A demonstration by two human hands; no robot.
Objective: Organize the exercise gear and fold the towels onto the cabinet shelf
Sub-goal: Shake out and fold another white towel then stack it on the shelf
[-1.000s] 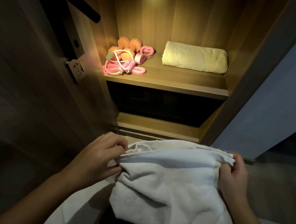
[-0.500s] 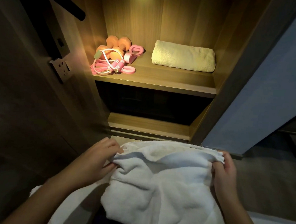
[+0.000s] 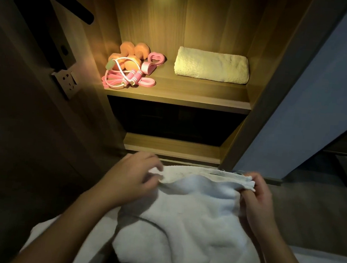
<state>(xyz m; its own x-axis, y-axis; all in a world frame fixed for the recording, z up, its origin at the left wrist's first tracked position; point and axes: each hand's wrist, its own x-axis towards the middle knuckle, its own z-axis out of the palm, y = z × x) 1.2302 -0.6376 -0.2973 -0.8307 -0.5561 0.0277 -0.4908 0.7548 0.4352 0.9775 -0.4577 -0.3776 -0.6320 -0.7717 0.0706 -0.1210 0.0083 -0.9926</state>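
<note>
Since half a second before, the left hand (image 3: pixel 133 180) had slid rightward along the far edge of the white towel (image 3: pixel 193 219), and that edge had been drawn straighter between the two hands. Behind them stood the open wooden cabinet (image 3: pixel 276 56), its lit shelf (image 3: pixel 191 92) well apart from the hands. The white towel hung near the viewer, in front of the cabinet's bottom ledge, its body sagging in soft folds towards the near side. A folded pale yellow towel (image 3: pixel 212 65) lay on the right part of the shelf. The left hand, blurred, had its fingers curled, pinching the towel's far-left corner; the right hand (image 3: pixel 259 201) pinched the doubled far-right corner between thumb and fingers. On the shelf's left lay orange dumbbells (image 3: pixel 142 49) at the back, a pink-handled jump rope (image 3: pixel 136 77) and a pink resistance band (image 3: pixel 148 81) in front of them, and a pink heart-shaped grip ring (image 3: pixel 156 58) just right of the dumbbells.
</note>
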